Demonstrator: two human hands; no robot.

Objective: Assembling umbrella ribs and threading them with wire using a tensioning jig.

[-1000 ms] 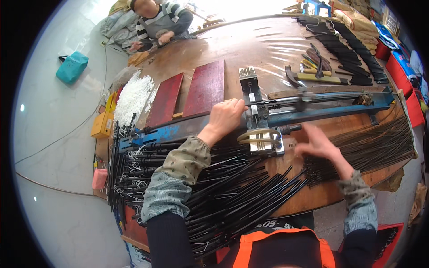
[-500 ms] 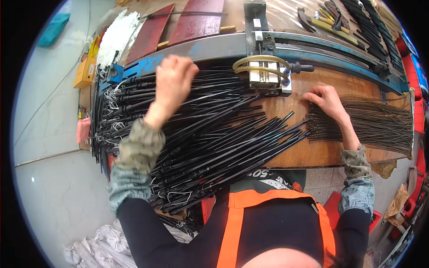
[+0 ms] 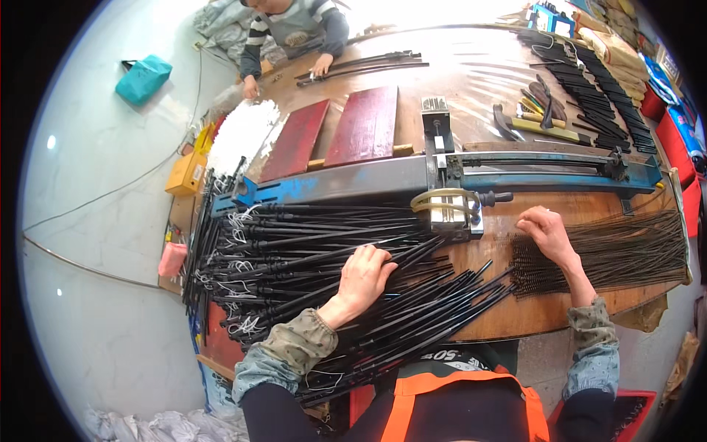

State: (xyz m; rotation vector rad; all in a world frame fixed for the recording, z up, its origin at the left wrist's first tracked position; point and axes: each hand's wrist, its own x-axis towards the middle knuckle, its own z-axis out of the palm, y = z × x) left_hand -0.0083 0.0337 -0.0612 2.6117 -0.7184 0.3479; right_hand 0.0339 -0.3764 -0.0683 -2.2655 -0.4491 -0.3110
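My left hand [image 3: 364,281] lies over a heap of thin black rods [image 3: 317,247] with white cords at their left ends. Its fingers curl down among the rods and hide whatever they grip. Beyond and to the right of that hand stands a small metal clamp head [image 3: 446,214] with a yellowish hose loop and a black handle. My right hand [image 3: 546,230] is held in a pinch over the left end of a bundle of thin dark coiled wires [image 3: 604,254]. Anything between its fingertips is too small to make out. A second group of black rods [image 3: 434,313] fans out nearer me.
A long blue metal rail [image 3: 331,183] crosses the table behind the clamp head. Past it lie dark red boards [image 3: 362,127], a white pile [image 3: 247,132], hand tools [image 3: 541,125] and more black rods [image 3: 589,88]. Across the table, a person's hands [image 3: 322,65] touch some rods.
My left hand has come down and rightward onto the black rods. My right hand keeps its pinch near the wire ends. The view has tilted up, bringing the other person into sight.
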